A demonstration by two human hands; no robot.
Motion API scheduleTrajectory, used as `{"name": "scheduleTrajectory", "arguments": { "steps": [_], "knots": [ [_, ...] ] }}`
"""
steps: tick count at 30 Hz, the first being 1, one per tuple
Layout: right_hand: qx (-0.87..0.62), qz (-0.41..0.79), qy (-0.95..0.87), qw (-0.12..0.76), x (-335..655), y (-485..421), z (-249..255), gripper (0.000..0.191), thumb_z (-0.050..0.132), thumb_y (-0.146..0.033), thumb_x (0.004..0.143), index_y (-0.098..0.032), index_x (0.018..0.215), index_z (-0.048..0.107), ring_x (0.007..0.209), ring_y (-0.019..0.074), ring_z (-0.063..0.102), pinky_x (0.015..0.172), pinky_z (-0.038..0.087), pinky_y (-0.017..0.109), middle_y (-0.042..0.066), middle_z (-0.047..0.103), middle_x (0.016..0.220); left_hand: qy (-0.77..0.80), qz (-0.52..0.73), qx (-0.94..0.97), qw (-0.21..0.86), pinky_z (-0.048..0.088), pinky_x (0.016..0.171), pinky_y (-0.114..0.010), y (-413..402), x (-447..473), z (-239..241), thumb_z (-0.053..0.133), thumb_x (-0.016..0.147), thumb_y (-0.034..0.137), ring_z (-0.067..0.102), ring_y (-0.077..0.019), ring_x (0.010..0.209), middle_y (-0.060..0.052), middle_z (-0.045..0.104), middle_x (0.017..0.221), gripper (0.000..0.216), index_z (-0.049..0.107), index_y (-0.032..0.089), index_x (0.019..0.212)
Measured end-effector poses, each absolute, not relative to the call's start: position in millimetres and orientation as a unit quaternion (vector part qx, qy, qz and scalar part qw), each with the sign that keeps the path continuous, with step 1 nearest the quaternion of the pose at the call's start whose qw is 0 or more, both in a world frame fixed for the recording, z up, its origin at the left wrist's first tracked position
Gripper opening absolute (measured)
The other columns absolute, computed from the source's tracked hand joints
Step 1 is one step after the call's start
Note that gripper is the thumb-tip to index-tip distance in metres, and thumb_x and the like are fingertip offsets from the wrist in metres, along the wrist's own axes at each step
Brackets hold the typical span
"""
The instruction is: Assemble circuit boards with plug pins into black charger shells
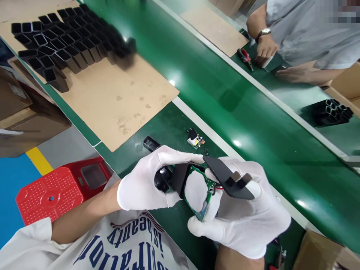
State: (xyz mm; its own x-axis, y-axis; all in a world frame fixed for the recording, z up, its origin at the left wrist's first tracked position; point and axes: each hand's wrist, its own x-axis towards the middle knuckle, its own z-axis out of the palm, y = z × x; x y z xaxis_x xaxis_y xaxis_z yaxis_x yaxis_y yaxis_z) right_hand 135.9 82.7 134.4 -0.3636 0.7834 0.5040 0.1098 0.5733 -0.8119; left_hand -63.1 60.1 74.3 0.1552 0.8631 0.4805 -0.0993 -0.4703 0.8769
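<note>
Both hands, left [143, 183] and right [244, 217], pinch the circuit board [208, 187] (gloved) between them.

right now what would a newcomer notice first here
Two white-gloved hands, left and right, at bottom centre hold a green circuit board with a black plastic piece. A cluster of black rectangular tubes stands on cardboard top left. Another person's hand rests beyond the green conveyor belt.

Green circuit board [206, 187]: mostly covered by the gloved hands and a white pad. Dark part in the left hand [140, 183]: largely hidden under the fingers, shape unclear. Small board [196, 139] near the counter's white edge strip: components too small to tell. Co-worker across the belt: cut off by the top edge. Black tubes [332, 111] at far right: partly cut off.
</note>
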Motion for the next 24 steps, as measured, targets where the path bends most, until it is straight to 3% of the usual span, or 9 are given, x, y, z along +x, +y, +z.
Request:
{"name": "scheduleTrajectory", "arguments": {
  "steps": [6,10,18,24],
  "knots": [
    [-0.309,0.358,-0.743,0.473,139.7,83.5,133.0,0.067,0.108,-0.044,0.068,-0.037,0.127,0.078,0.065,0.0316,0.070,0.067,0.061,0.053,-0.004,0.066,0.062,0.294,0.573,0.635,0.427,0.065,0.106,-0.047,60.2,-62.2,73.3,0.092,0.083,0.024,0.077,-0.0331,0.124,-0.008,0.079,0.145,0.078,0.063,0.034,0.155],
    [-0.290,0.378,-0.748,0.461,143.7,84.9,131.6,0.070,0.107,-0.042,0.070,-0.041,0.132,0.075,0.067,0.0301,0.070,0.071,0.063,0.052,-0.005,0.069,0.067,0.302,0.571,0.634,0.424,0.065,0.106,-0.048,57.6,-60.6,73.8,0.092,0.078,0.015,0.077,-0.0343,0.126,-0.008,0.079,0.146,0.086,0.061,0.034,0.155],
    [-0.261,0.445,-0.733,0.444,142.6,84.2,132.8,0.090,0.106,-0.026,0.073,-0.048,0.152,0.067,0.068,0.0281,0.074,0.072,0.065,0.048,-0.007,0.073,0.068,0.321,0.564,0.636,0.418,0.066,0.104,-0.047,55.8,-59.9,72.7,0.096,0.072,0.016,0.078,-0.0360,0.124,-0.007,0.079,0.144,0.091,0.061,0.035,0.154],
    [-0.246,0.435,-0.746,0.440,138.1,89.2,138.1,0.092,0.105,-0.025,0.075,-0.045,0.155,0.064,0.063,0.0258,0.074,0.068,0.065,0.045,-0.008,0.074,0.067,0.313,0.569,0.634,0.419,0.065,0.105,-0.047,55.4,-60.2,70.2,0.097,0.074,0.017,0.077,-0.0342,0.125,-0.009,0.078,0.146,0.090,0.061,0.032,0.155]
  ]
}}
